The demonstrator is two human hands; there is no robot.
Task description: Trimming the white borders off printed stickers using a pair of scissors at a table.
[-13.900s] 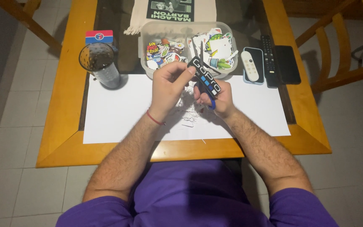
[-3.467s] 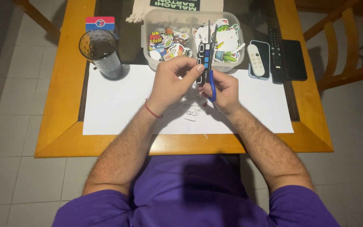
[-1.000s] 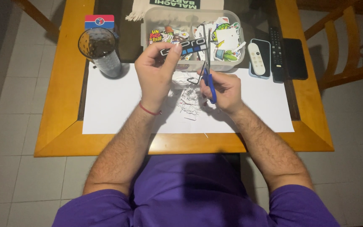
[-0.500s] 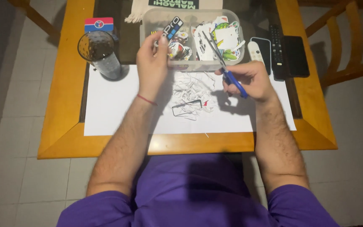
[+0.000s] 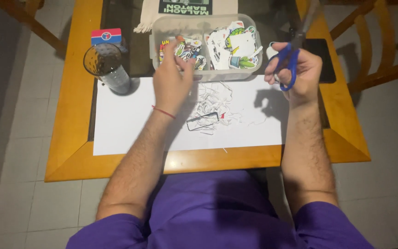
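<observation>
A wooden-framed worktop [image 5: 70, 152] with a dark glass centre is standing on a pale tiled floor [image 5: 19, 203]. A large white paper sheet [image 5: 130, 124] is lying across it, carrying a heap of paper trimmings [image 5: 215, 99]. A clear plastic tub [image 5: 157, 41] of cut-out stickers is sitting at the sheet's far edge, a drinking glass [image 5: 108, 67] is standing at its far left corner, and a fringed cloth [image 5: 150, 11] is lying beyond the tub.

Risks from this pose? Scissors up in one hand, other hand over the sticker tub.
1. Right hand holds the blue-handled scissors raised, blades over the dark flat device; a slip could scratch it.
2. Left hand reaches into the plastic tub close to the glass; a forearm swing might tip it.
</observation>
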